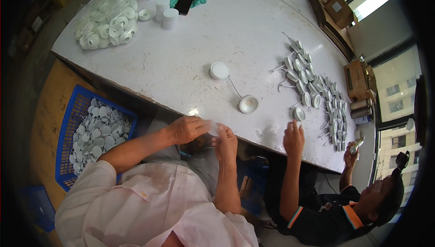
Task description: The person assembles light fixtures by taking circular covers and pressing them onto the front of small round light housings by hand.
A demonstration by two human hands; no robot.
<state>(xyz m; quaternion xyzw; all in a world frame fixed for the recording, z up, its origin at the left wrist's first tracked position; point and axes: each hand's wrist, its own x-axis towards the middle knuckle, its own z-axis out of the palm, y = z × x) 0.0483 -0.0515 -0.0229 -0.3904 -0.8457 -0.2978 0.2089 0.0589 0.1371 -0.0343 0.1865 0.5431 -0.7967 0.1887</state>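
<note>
In front of my chest, at the near edge of the table, my left hand and my right hand meet. Fingers of both are closed on a thin, translucent whitish piece, whose full outline they partly cover. Just beyond them on the white table lies a shallow round white cup, open side up, with a pale spot in its middle. A thin cord runs from near it to a white round piece with a flat top.
A co-worker at right reaches toward another cup and holds a similar part. Many wired cups cover the right side. A bag of white rings, white cylinders and a phone stand far left; a blue basket sits below.
</note>
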